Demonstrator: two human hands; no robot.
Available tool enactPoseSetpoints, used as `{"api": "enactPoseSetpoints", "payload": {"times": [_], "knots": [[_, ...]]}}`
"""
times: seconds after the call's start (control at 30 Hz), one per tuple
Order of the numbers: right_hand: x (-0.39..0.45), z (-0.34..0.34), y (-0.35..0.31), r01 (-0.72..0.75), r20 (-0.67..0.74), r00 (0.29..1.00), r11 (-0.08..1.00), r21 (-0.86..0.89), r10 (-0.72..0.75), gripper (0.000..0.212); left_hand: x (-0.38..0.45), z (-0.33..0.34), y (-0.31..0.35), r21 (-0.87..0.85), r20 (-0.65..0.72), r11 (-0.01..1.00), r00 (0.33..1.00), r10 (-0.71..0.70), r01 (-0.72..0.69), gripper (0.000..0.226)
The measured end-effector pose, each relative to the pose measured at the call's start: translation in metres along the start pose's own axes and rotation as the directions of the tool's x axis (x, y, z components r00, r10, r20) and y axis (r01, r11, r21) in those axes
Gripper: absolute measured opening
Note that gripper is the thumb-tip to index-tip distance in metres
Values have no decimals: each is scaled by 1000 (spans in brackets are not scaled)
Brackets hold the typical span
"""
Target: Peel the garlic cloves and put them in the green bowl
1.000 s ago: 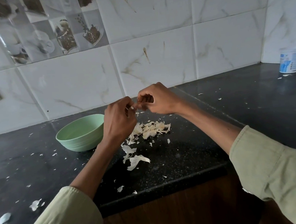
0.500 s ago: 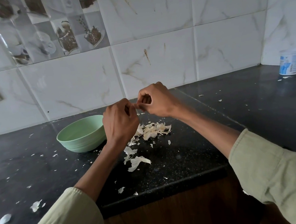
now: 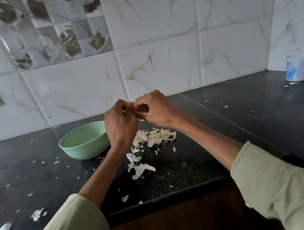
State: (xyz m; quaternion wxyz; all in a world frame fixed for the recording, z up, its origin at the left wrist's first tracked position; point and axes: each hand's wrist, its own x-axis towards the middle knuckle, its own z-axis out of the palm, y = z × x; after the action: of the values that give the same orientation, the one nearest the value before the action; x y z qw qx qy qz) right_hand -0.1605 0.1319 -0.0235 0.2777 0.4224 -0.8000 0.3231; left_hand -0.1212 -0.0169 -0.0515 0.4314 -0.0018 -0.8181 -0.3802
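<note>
Two hands — left hand (image 3: 120,125), right hand (image 3: 155,108) — seemingly pinch one garlic clove (image 3: 134,110).

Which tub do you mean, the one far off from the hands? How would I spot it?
Follow the black countertop to its far right end, where the marble-look wall tiles meet in a corner. There stands a white plastic tub with blue print on its side. It is the only upright container there, well away from the green bowl and the pile of garlic skins.
</note>
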Motion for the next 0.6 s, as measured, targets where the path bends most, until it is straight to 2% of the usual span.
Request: {"api": "enactPoseSetpoints", "payload": {"times": [0.2,0.4,0.5,0.6], "knots": [[2,-18,24,-117,136,984,993,-4,116,15,5,-8,2,-85,62,992,993,100,-94,22],[-6,-30,40,-231,416,878,970,-69,239,13,9,-19,12,87,28,974,978,208,-210,18],[-8,-31,42,-225,468,858,974,-30,213,17,9,-23,12,103,7,973,979,206,-205,13],[-10,-34,44,-218,472,858,976,-23,203,21,14,-29,9,109,3,984,990,144,-144,10]]}}
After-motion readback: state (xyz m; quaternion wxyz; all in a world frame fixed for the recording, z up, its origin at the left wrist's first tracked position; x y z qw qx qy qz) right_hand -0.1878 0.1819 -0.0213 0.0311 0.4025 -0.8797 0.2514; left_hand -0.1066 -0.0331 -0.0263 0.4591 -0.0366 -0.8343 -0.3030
